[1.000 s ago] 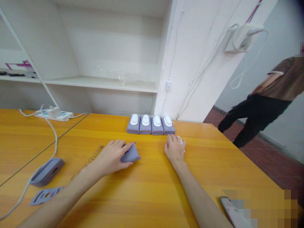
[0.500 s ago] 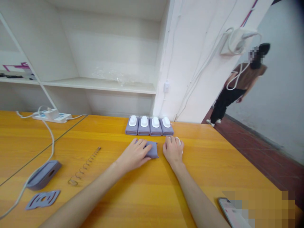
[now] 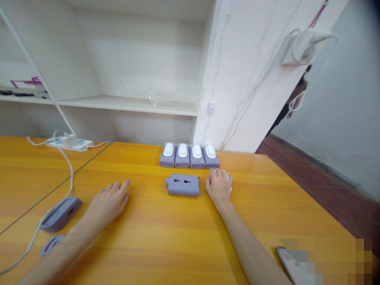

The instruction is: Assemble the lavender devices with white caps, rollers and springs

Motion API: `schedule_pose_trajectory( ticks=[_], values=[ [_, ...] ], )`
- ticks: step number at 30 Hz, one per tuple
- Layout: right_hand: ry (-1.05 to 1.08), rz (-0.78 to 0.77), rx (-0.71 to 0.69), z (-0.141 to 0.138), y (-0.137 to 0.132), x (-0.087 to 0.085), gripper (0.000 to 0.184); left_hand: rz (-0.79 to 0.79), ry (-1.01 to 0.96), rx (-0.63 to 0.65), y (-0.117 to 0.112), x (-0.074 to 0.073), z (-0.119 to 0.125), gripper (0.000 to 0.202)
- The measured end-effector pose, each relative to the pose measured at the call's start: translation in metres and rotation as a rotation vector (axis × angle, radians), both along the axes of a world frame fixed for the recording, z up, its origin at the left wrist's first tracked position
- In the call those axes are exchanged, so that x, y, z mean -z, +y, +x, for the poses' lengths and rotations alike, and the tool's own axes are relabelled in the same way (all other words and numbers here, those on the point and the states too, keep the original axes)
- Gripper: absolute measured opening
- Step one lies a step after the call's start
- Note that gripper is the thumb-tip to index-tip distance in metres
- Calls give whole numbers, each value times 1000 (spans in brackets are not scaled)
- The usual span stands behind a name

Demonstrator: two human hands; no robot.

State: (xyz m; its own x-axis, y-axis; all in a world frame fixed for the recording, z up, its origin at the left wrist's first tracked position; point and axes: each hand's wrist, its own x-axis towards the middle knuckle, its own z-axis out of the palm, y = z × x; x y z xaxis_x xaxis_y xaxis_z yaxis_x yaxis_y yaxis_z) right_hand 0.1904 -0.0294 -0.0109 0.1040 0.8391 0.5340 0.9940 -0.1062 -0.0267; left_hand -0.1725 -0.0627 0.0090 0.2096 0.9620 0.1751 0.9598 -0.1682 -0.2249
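My right hand [image 3: 219, 185] rests on the wooden table with its fingers curled over a white rounded part [image 3: 229, 183], which shows only at its edge. Left of it lies a purple-grey rectangular block [image 3: 184, 185] with two small dark slots, touched by neither hand. My left hand [image 3: 108, 200] is lower and further left, palm down, its fingers stretched out and the thumb apart. No spring shows now; my left hand and forearm cover its earlier spot. A purple-grey hollow housing [image 3: 61, 215] and a flat slotted plate [image 3: 52, 244], partly behind my forearm, lie at the left.
Several purple-grey boxes topped with white pieces [image 3: 190, 157] stand in a row at the back. A power strip [image 3: 71, 143] trails a white cable [image 3: 70, 174] across the left side. A phone [image 3: 289, 263] lies front right. Behind the pillar, a person is partly visible.
My left hand has let go of the slotted block and moved left, to where the coil spring lay. My right hand stays on the white part. The person has moved mostly behind the pillar.
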Motion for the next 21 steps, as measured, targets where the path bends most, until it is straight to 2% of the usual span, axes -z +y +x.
schedule_pose_trajectory(
  ticks=[4,9,11,16,21],
  values=[
    [35,46,41,1,1,0,23,18,86,-60,-1,0,-8,39],
    [118,102,162,12,4,1,31,92,112,7,2,-7,11,38],
    [125,88,158,15,6,2,31,105,62,86,3,-10,28,39],
    [8,39,38,6,2,-4,33,139,-109,348,7,-20,85,46],
    [-71,-49,-27,-1,-4,-14,25,157,-283,494,26,-20,138,61]
  ],
)
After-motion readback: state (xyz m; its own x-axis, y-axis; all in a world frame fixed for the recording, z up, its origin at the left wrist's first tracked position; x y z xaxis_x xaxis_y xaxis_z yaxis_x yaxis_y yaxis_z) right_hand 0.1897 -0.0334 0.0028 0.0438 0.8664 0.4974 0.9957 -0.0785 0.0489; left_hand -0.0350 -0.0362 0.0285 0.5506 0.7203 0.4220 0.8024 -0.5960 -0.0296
